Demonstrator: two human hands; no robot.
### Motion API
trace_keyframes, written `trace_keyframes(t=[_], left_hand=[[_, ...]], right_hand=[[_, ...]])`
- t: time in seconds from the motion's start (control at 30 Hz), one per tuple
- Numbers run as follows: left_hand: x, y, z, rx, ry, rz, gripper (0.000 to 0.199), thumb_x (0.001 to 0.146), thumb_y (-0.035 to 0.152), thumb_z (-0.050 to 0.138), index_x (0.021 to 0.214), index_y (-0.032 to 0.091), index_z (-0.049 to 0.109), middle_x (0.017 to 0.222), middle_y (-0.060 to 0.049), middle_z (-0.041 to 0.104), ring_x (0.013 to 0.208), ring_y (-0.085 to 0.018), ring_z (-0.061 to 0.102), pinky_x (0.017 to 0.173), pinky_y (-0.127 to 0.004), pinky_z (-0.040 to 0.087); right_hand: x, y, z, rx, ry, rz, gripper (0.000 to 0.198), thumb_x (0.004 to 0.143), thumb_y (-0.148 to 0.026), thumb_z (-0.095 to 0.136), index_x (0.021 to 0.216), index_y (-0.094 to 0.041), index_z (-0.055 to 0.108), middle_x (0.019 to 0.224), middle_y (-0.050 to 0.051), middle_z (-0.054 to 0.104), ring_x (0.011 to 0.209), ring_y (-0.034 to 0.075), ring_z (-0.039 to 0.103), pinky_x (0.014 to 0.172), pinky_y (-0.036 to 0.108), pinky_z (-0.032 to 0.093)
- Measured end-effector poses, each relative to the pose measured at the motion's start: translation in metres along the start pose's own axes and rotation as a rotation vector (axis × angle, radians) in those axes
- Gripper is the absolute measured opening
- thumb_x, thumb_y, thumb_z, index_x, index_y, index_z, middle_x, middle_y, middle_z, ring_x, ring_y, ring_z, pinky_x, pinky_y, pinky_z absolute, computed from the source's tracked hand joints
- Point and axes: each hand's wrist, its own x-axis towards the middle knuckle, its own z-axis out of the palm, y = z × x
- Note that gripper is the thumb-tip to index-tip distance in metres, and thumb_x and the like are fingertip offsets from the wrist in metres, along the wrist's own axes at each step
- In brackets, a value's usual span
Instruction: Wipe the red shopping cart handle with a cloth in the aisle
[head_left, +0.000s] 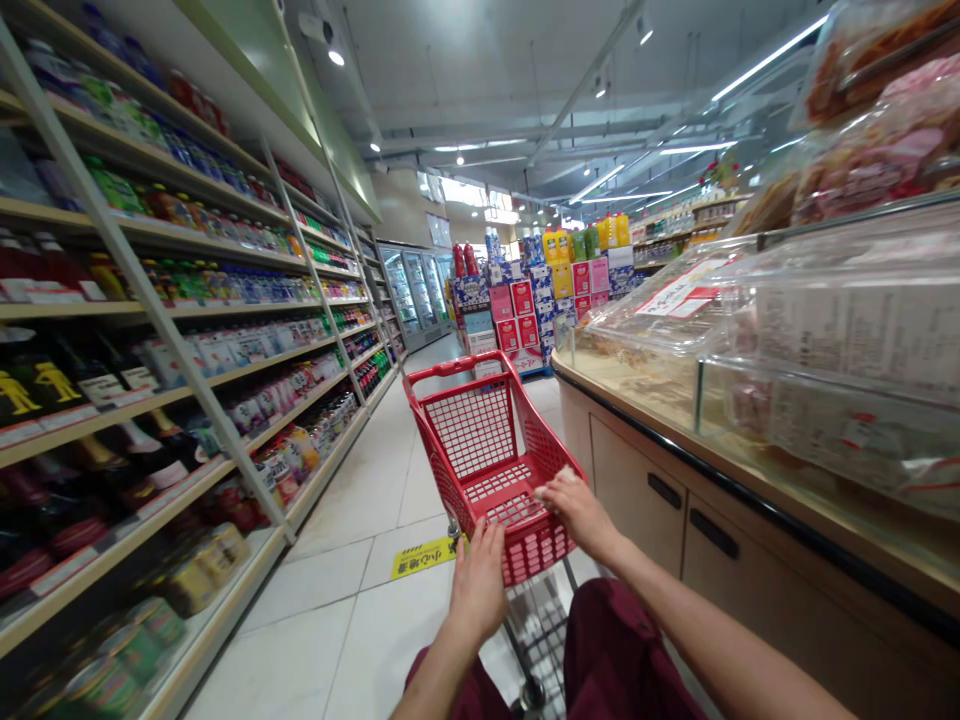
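A red plastic shopping cart (472, 425) with latticed basket sides stands in the aisle right before me, its basket holding nothing that I can see. My left hand (480, 575) rests against the basket's near rim, fingers fairly straight and close together, their tips at the edge. Over the near right corner of the rim, my right hand (576, 512) is bent, with its fingers curled onto the basket. Something pale shows at its knuckles, too unclear to name. Below the basket is a metal wire lower rack (544, 630), partly hidden by my knees in dark red trousers.
Shelves of bottles and cans (217, 240) line the left side. At the right runs a wooden counter (637, 480) with clear packs of food (675, 300). Stacked cartons (517, 320) and glass-door coolers (416, 285) stand farther ahead. A yellow floor sign (424, 558) lies beside the cart.
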Motion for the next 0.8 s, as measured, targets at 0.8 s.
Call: trace_keyframes(t=[0.8], left_hand=[[-0.001, 0.007, 0.001, 0.02, 0.002, -0.003, 0.076, 0.059, 0.006, 0.036, 0.133, 0.014, 0.024, 0.142, -0.003, 0.024, 0.132, -0.019, 0.011, 0.107, -0.046, 0.013]], right_hand=[[-0.014, -0.046, 0.044, 0.071, 0.058, -0.042, 0.044, 0.079, -0.005, 0.038, 0.117, -0.021, 0.051, 0.117, 0.008, 0.055, 0.117, 0.019, 0.04, 0.097, 0.044, 0.032]])
